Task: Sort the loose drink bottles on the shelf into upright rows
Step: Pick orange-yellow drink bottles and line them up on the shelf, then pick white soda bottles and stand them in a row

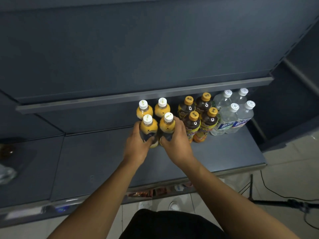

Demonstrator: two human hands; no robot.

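Note:
Several drink bottles stand upright in rows at the back right of the dark shelf [103, 161]. Orange juice bottles with white caps are on the left of the group. My left hand [138, 145] grips the front-left juice bottle [148, 125], and my right hand [177, 142] grips the front-right juice bottle [167, 124]. Two more juice bottles [162, 107] stand right behind them. To the right stand dark tea bottles with orange caps [192, 122], then clear water bottles with white caps [233, 116].
An upper shelf edge [138, 96] overhangs the back row. At the far left lie a dark bottle [6, 150] and a clear plastic item [6, 173]. Cables and a stand base [284, 200] lie on the tiled floor at right.

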